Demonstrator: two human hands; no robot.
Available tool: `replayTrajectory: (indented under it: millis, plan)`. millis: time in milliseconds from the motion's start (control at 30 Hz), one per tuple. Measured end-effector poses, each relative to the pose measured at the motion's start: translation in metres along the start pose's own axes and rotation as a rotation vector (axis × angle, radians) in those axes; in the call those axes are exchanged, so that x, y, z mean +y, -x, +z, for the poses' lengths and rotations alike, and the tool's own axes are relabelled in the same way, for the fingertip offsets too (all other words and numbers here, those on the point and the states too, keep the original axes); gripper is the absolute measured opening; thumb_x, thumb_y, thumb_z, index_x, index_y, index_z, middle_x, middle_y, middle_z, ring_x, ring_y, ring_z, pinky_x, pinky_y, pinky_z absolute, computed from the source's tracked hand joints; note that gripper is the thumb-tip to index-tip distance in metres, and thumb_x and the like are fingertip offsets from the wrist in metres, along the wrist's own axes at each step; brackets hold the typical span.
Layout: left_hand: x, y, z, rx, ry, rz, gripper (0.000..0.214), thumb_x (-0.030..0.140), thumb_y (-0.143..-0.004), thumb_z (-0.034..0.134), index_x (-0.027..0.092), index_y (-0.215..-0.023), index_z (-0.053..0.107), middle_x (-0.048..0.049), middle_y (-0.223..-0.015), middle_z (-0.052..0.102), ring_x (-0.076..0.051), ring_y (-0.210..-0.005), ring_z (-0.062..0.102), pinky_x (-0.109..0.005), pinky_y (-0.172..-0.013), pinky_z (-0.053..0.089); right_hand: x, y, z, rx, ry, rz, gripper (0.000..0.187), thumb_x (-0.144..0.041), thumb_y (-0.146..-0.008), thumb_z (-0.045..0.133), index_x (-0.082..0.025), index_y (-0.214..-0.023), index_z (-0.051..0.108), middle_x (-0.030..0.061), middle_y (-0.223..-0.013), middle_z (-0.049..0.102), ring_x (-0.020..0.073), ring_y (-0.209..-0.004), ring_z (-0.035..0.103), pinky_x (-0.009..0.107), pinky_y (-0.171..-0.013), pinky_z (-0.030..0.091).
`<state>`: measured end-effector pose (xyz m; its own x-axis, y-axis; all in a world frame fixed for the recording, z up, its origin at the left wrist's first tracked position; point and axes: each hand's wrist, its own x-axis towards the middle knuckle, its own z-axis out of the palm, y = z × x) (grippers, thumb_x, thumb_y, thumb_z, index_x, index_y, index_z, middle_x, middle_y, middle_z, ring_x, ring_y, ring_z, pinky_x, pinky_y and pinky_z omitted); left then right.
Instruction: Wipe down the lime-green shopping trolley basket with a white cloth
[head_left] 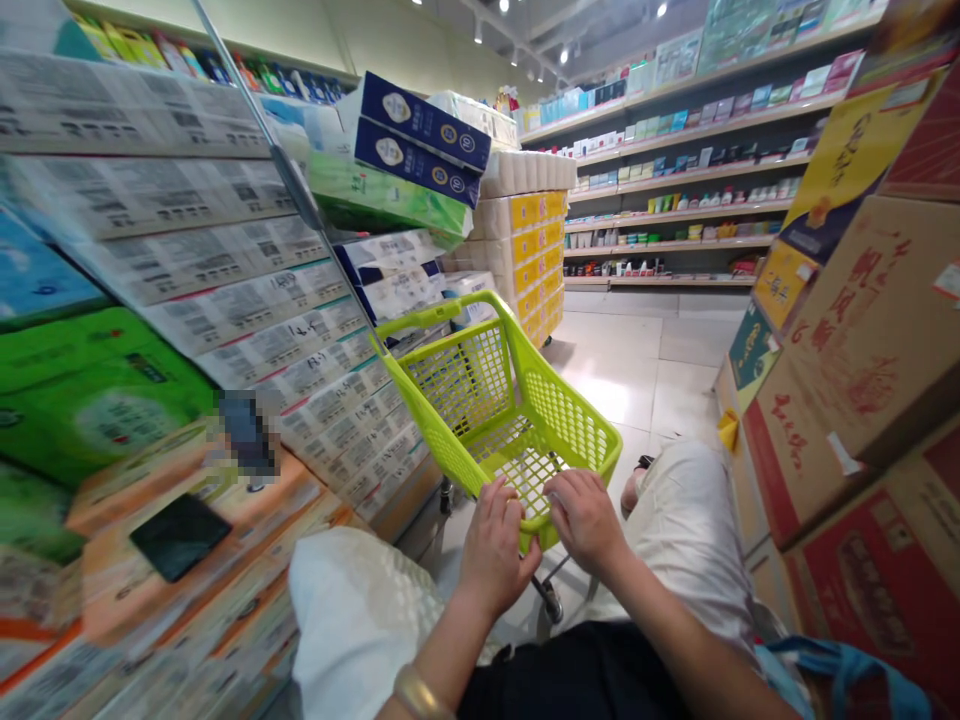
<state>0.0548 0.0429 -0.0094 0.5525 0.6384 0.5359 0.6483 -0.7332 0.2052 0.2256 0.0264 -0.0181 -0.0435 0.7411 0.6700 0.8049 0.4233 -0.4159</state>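
Observation:
In the head view a lime-green shopping cart [566,425] stands between my knees, its perforated plastic basket holding nothing that I can see. My left hand [495,550] is closed over the near rim, fingers curled inward and thumb on the outer side. Just right of it, my right hand [589,520] also has its fingers bent over the rim near the right corner. The undersides of the fingers are hidden. The cart's raised handle [439,315] is at the far end. Below the basket, a wheel [551,603] shows near my lap.
Wrapped paper packs [300,330] are stacked high on the left. A dark flat device [180,535] lies on orange packs [105,580]. A metal pole [292,185] slants across. Cardboard boxes [885,310] line the right. Tiled floor [622,350] leads to stocked shelves [675,205].

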Motion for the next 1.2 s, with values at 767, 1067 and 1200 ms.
replayTrajectory:
  millis: [767,1067,1200]
  plan:
    - [-0.006,0.001,0.0,0.009,0.025,-0.04,0.028,0.019,-0.07,0.062,0.021,-0.094,0.049,-0.0109,-0.11,0.056,-0.034,-0.128,0.044,-0.058,-0.105,0.041,-0.007,-0.004,0.008,0.051,0.088,0.126,0.016,-0.011,-0.083,0.046,-0.02,-0.084,0.059,0.0034,-0.081,0.057,0.0207,-0.084,0.048,0.034,-0.083,0.034]
    - [-0.011,0.005,-0.007,-0.003,0.018,-0.026,0.026,0.019,-0.068,0.064,0.021,-0.089,0.049,-0.0108,-0.108,0.057,-0.032,-0.126,0.045,-0.056,-0.106,0.04,-0.001,0.0,-0.001,-0.02,0.1,0.055,0.013,-0.013,-0.084,0.047,-0.021,-0.083,0.058,0.0024,-0.079,0.058,0.0193,-0.081,0.049,0.032,-0.08,0.034]
    - [-0.01,0.006,-0.005,0.01,0.023,-0.034,0.028,0.017,-0.065,0.064,0.021,-0.087,0.047,-0.0104,-0.107,0.057,-0.033,-0.125,0.045,-0.056,-0.107,0.04,0.016,-0.005,-0.006,0.037,0.13,0.116,0.014,-0.014,-0.085,0.046,-0.021,-0.083,0.058,0.0031,-0.08,0.058,0.0201,-0.082,0.05,0.033,-0.083,0.034]
